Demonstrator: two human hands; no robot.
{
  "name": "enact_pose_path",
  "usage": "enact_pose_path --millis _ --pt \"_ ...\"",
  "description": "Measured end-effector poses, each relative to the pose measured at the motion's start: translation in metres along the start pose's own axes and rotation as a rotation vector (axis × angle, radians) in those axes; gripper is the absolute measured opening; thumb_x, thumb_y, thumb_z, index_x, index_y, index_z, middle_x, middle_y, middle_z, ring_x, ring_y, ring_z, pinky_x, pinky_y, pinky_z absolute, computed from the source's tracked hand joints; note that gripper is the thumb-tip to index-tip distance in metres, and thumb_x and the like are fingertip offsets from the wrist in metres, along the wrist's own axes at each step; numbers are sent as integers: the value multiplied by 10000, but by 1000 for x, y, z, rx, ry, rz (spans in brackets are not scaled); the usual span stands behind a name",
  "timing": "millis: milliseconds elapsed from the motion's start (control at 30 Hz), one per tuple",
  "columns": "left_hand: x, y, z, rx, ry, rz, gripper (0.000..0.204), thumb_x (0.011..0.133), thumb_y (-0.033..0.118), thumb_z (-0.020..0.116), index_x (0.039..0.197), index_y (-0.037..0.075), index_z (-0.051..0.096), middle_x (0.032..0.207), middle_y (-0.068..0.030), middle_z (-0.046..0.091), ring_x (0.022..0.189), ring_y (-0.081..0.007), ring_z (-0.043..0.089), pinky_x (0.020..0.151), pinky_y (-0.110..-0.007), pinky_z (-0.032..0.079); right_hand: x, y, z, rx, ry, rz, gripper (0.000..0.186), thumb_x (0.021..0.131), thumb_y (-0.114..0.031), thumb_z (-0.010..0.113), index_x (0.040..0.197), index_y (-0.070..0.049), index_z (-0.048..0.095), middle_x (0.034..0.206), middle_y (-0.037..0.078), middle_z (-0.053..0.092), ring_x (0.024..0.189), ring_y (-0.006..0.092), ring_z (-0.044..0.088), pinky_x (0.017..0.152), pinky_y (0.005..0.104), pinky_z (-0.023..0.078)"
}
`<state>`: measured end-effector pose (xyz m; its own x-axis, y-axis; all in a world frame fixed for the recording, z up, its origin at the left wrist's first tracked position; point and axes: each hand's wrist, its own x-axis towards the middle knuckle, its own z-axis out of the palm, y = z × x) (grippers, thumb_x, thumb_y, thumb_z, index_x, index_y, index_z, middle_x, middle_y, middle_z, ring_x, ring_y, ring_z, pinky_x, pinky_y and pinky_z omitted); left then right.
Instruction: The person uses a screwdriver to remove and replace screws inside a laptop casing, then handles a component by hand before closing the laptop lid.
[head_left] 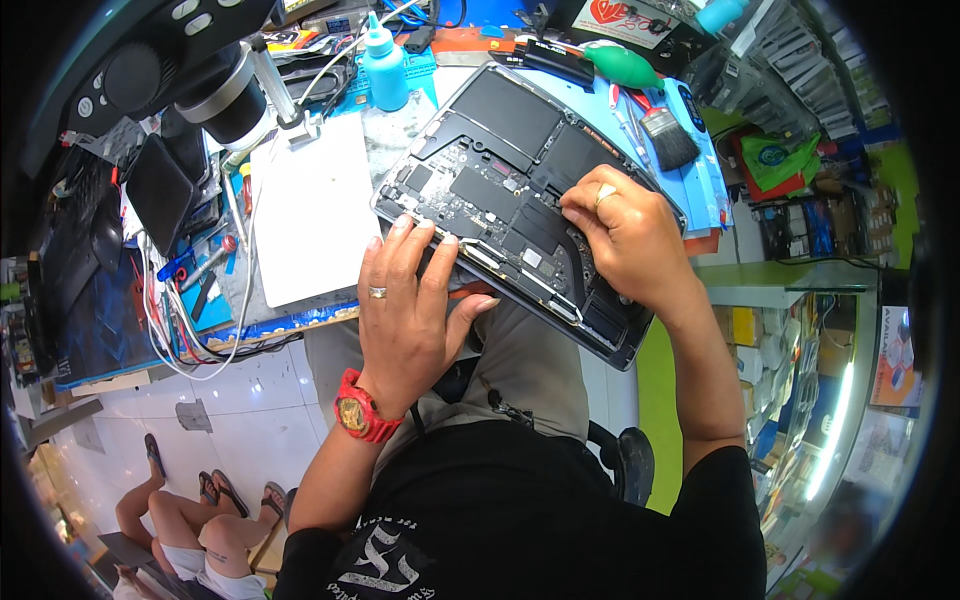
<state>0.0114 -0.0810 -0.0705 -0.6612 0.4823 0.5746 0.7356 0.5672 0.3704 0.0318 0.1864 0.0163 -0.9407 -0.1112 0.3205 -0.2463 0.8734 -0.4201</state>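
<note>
You're resting your L hand (pixel 408 275), fingers spread, on an opened laptop (pixel 530 215) jutting past the front edge of the bench (pixel 310 312); your R hand (pixel 625 232) is pinching over it, can't tell w/ what.

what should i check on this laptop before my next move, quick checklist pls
1. Laptop opened, insides exposed: ok.
2. Left hand placed at the laptop's near edge: ok.
3. Right hand free of small parts: cannot tell, fingertips bunched over the insides hide what's between them.
4. Laptop fully on the bench: not ok, its near corner juts over the lap.
5. Red watch off: not ok, worn on the left wrist.
6. Brush lying clear of the laptop: ok.
</note>
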Motion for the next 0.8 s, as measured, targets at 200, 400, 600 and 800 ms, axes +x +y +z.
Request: enact_pose_path --millis 200,400,600,800 --pt "-1 -1 2 -6 5 6 643 978 492 739 1427 55 599 1476 -187 565 1453 -405 503 1206 -612 363 -1 -4 0 -83 -22 -8 37 917 -50 762 942 -25 753 945 96 701 769 340 726 660 432 565" --pt "-1 -1 1 6 1 6 640 982 493 736 1426 52 601 1476 -189 564 1454 -398 501 1208 -607 364 -5 -7 -4 -104 -60 19 72 915 -45 750 979 -28 780 960 99 695 767 339 722 669 437 559" --pt "-1 -1 1 6 -1 7 648 984 494 735 1435 48 599 1478 -189 562 1455 -398 500 1216 -602 356 -10 -6 -9 -124 -96 15 188 911 -16 725 1080 -37 805 985 111 700 791 339 730 687 440 564" --pt "-1 -1 1 3 -2 4 642 988 484 736 1437 46 601 1479 -194 565 1456 -398 500 1224 -600 349 -14 -10 -12 -127 -133 14 249 906 0 719 1140 -34 797 1005 115 705 803 331 737 692 439 569"
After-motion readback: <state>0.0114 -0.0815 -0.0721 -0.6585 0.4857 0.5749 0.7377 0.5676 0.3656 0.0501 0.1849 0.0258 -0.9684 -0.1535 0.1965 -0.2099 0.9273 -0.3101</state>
